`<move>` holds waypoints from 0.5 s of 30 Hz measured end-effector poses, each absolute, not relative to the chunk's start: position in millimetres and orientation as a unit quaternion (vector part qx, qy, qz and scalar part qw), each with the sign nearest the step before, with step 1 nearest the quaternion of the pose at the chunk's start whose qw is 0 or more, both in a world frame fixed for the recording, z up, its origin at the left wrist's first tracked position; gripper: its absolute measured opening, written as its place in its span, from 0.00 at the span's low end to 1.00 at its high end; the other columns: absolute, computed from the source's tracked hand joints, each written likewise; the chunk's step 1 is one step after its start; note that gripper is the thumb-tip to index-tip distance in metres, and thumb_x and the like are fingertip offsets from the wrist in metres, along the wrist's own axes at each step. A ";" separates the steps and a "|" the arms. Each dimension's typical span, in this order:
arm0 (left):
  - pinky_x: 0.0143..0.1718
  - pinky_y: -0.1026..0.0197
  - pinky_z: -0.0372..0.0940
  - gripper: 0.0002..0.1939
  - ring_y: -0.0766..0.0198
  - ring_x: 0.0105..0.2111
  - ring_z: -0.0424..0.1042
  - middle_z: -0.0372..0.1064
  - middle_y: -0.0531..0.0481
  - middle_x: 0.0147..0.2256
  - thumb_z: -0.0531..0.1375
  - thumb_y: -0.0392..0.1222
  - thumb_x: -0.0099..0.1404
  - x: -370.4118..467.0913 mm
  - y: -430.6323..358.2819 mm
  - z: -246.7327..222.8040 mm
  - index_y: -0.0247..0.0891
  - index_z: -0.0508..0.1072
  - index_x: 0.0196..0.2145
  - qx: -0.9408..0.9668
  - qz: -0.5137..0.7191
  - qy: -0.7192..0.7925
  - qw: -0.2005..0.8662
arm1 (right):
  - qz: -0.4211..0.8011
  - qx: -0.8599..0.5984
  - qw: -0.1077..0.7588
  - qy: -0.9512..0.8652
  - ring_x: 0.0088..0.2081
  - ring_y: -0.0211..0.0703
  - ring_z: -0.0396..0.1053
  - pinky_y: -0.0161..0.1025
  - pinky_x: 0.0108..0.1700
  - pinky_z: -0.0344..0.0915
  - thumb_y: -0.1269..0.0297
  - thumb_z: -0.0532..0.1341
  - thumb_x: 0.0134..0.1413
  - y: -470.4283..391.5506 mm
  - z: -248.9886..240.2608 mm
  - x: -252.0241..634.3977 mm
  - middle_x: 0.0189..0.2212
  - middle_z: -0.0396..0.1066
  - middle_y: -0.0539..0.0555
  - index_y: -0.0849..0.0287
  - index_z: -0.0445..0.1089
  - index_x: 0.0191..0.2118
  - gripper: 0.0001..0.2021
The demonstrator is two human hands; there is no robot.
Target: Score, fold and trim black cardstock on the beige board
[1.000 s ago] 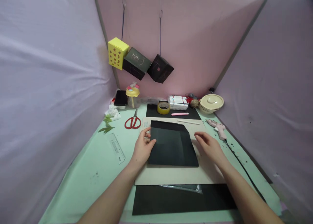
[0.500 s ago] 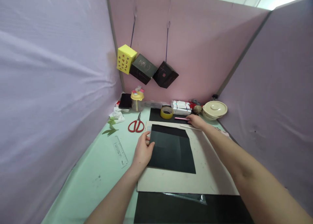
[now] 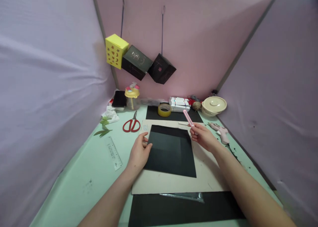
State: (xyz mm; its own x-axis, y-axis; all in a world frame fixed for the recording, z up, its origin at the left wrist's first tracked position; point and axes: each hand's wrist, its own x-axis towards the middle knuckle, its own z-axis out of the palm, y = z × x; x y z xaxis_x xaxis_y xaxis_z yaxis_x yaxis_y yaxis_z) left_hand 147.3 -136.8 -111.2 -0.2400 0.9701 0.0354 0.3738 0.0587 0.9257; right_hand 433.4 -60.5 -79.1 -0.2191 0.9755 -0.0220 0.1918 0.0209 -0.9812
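Observation:
A sheet of black paper (image 3: 169, 154) lies on a pale board (image 3: 174, 184). At its left edge is my left hand (image 3: 139, 151), thumb on the edge and fingers curled beside it, lightly gripping the sheet. My right hand (image 3: 202, 136) is closed around the lower end of a slim pink utility knife (image 3: 188, 118), raised above the board near the sheet's upper right corner. The knife points up and to the left, and its grip end is hidden in my fingers. Just behind it, a thin white stick (image 3: 183, 123) rests at the board's far edge.
Red-handled scissors (image 3: 131, 125) and a clear ruler (image 3: 114, 153) lie left. Yellow tape (image 3: 164, 110), white markers (image 3: 179, 104) and a lidded bowl (image 3: 214, 105) stand at the back. A glue gun (image 3: 221, 132) lies right. Boxes (image 3: 137, 62) hang above; black sheet (image 3: 184, 208) in front.
My right hand has picked up the pink utility knife from the back and brought it nearer, tilting it upright. My left hand stays at the black paper's edge. The view has shifted slightly.

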 end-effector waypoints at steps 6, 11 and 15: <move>0.35 0.59 0.63 0.23 0.66 0.27 0.66 0.64 0.51 0.37 0.57 0.41 0.58 148.0 -138.4 -111.7 0.40 0.65 0.52 0.544 0.429 0.658 0.295 | 0.590 -0.439 0.443 -0.513 0.21 0.31 0.48 0.34 0.23 0.44 0.48 0.63 0.52 -91.3 -83.9 438.7 0.23 0.54 0.45 0.58 0.67 0.40 0.18; 0.34 0.60 0.63 0.23 0.67 0.26 0.66 0.64 0.52 0.37 0.57 0.42 0.58 149.8 -140.2 -108.0 0.40 0.65 0.52 0.546 0.422 0.666 0.284 | 0.597 -0.437 0.460 -0.492 0.19 0.31 0.43 0.34 0.22 0.39 0.46 0.63 0.53 -87.3 -95.8 452.3 0.18 0.50 0.43 0.58 0.68 0.37 0.18; 0.35 0.60 0.63 0.24 0.67 0.27 0.66 0.64 0.52 0.37 0.57 0.42 0.58 150.9 -140.6 -106.2 0.40 0.65 0.52 0.545 0.422 0.668 0.280 | 0.594 -0.437 0.470 -0.485 0.19 0.31 0.42 0.34 0.21 0.40 0.44 0.63 0.52 -86.7 -97.4 456.2 0.17 0.45 0.42 0.57 0.67 0.34 0.19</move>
State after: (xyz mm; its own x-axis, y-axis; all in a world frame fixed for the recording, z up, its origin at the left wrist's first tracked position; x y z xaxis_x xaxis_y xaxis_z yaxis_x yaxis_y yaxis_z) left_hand 150.9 -140.6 -106.2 -0.2499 0.9644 0.0860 0.4922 0.0501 0.8690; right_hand 456.2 -86.7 -97.4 -0.1758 0.9824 -0.0630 -0.1336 -0.0872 -0.9872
